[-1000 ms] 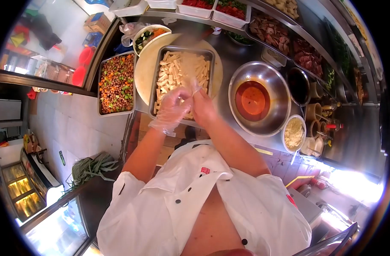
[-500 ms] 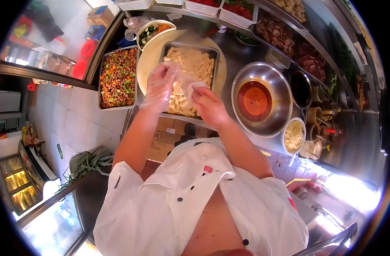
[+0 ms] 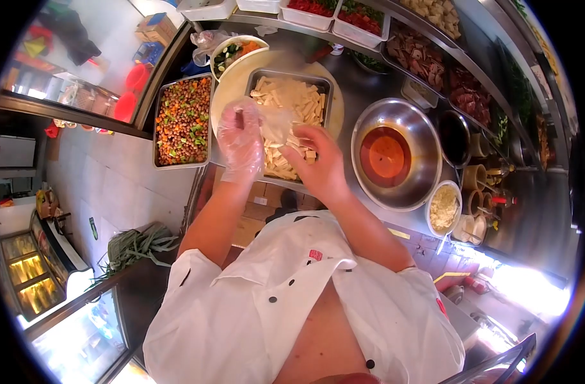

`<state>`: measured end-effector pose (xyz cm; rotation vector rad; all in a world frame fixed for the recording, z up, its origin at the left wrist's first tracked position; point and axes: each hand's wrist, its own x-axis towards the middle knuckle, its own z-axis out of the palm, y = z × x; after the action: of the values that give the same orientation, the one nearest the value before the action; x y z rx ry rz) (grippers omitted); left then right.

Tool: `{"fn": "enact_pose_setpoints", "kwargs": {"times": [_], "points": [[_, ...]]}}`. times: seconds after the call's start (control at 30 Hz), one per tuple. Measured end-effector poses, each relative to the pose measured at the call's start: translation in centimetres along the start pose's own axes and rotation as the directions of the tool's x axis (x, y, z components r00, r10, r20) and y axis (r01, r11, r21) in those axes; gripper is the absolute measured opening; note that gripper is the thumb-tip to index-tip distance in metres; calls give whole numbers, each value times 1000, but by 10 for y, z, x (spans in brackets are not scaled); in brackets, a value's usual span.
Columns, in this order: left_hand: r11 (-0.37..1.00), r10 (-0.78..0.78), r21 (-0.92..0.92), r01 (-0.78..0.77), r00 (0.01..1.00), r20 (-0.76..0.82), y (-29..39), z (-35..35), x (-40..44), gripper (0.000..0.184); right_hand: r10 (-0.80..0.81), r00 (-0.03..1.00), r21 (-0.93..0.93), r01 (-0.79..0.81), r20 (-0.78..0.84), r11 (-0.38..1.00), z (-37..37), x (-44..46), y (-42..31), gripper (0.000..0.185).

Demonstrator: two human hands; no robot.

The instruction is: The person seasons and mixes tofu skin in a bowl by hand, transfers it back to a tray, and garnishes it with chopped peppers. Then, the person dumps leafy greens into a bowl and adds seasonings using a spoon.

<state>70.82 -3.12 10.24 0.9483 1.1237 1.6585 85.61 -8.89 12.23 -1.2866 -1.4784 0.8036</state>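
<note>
My left hand (image 3: 239, 137) is inside a clear disposable glove, its fingers curled in. A second piece of thin clear plastic (image 3: 277, 123), apparently another glove, stretches from its fingers toward the right. My bare right hand (image 3: 319, 159) is beside that plastic with thumb and fingers apart, holding nothing I can see. Both hands are above a metal tray (image 3: 329, 82) of pale cut strips (image 3: 305, 102), perhaps bean curd sticks. The tray rests on a round cutting board (image 3: 232, 89), and the hands hide part of its contents.
Left of the board lies a tray of beans and diced vegetables (image 3: 185, 118). A white bowl of cut vegetables (image 3: 217, 59) stands behind. To the right are a steel bowl with red oil (image 3: 363, 137), a bowl of chopped garlic-like bits (image 3: 443, 208) and a shelf edge (image 3: 363, 48) with ingredient tubs.
My right hand has let go of the clear plastic and its fingers have spread. My left hand has turned more upright and still has the plastic. The whole view has shifted slightly.
</note>
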Motion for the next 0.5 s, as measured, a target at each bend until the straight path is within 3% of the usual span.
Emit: {"fn": "enact_pose_setpoints", "kwargs": {"times": [0.1, 0.3, 0.4, 0.5], "points": [[995, 57, -85, -49, 994, 94, -4, 3, -7, 7, 208, 978, 24, -209, 5, 978, 15, 7, 8, 29], [998, -2, -69, 7, 997, 83, -5, -6, -11, 3, 370, 924, 433, -374, 98, 820, 21, 15, 35, 25], [996, -77, -51, 78, 997, 10, -14, -20, -1, 4, 514, 845, 673, -465, 145, 575, 19, 15, 30, 22], [990, -121, -67, 120, 993, -4, -20, -29, 7, 7, 505, 838, 887, -379, 207, 265, 21, 14, 50, 19]]}}
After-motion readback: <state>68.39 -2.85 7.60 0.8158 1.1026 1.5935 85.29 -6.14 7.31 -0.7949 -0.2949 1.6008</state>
